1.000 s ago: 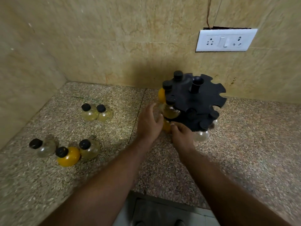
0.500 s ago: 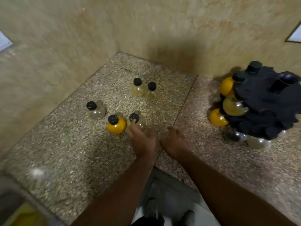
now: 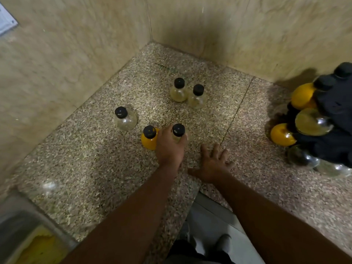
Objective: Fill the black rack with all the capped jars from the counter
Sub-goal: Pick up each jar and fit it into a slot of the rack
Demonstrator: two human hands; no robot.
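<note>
Left hand (image 3: 170, 147) wraps the pale jar (image 3: 178, 132) beside the orange jar (image 3: 149, 139); right hand (image 3: 214, 163) open, empty; lift straight up

A person is leaning over a speckled stone tabletop (image 3: 99, 168) that is meeting tiled walls at its far corner. The left hand (image 3: 170, 147) is wrapping around a pale capped jar (image 3: 178, 132), which is standing just beside a yellow jar (image 3: 148, 139). A clear jar (image 3: 125, 119) is standing nearer the left wall. Two pale jars (image 3: 187, 93) are touching each other towards the far corner. The right hand (image 3: 214, 164) is lying flat, fingers spread, near the front edge. At the right edge, a black rack (image 3: 335, 103) is holding yellow and clear jars.
</note>
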